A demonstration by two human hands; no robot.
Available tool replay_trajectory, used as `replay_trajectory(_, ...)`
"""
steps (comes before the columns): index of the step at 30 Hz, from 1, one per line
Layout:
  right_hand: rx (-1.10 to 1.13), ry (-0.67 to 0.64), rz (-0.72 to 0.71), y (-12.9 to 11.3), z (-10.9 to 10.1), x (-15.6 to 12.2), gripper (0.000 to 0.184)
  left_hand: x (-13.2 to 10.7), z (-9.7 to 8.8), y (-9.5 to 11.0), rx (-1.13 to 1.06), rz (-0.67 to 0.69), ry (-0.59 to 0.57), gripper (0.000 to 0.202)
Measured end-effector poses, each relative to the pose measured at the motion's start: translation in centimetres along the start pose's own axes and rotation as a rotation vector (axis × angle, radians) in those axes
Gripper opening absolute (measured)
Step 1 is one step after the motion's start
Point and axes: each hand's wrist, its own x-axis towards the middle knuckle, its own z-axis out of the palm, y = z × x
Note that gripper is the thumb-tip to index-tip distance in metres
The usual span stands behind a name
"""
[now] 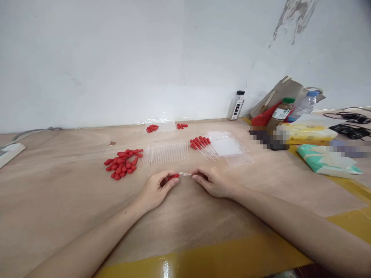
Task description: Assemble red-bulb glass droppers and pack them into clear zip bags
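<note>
My left hand (158,187) pinches a red rubber bulb (174,176) between thumb and fingers. My right hand (213,181) pinches a thin clear glass tube (185,174), whose end meets the bulb. Both hands rest on the wooden table (58,200). Just beyond them lies a row of clear glass tubes (165,153). A heap of loose red bulbs (123,163) sits to the left of that row. To the right, several finished droppers with red bulbs (201,146) lie fanned out beside clear plastic bags (228,148).
More red bulbs (152,127) lie in and beside a clear bag near the wall. At the back right stand a dark-capped bottle (238,105), a jar (280,114), a water bottle (304,105), a paper bag and tissue packs (324,159). Cables (350,117) lie far right.
</note>
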Motion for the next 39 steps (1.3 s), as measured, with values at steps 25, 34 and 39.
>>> replay_trajectory(25,-0.431,0.061,-0.284,-0.2,0.3,0.1,0.021,-0.5,-0.3,0.2,0.228,0.385,-0.045,0.013)
replay_trajectory(34,-0.439,0.013,-0.229,-1.0,0.4,0.2,0.024,0.0,-0.6,0.5,0.242,0.415,-0.035,0.014)
replay_trajectory(39,-0.610,0.006,-0.240,-1.8,-0.7,0.8,0.023,0.6,-1.8,-0.5,0.395,0.470,0.109,0.020)
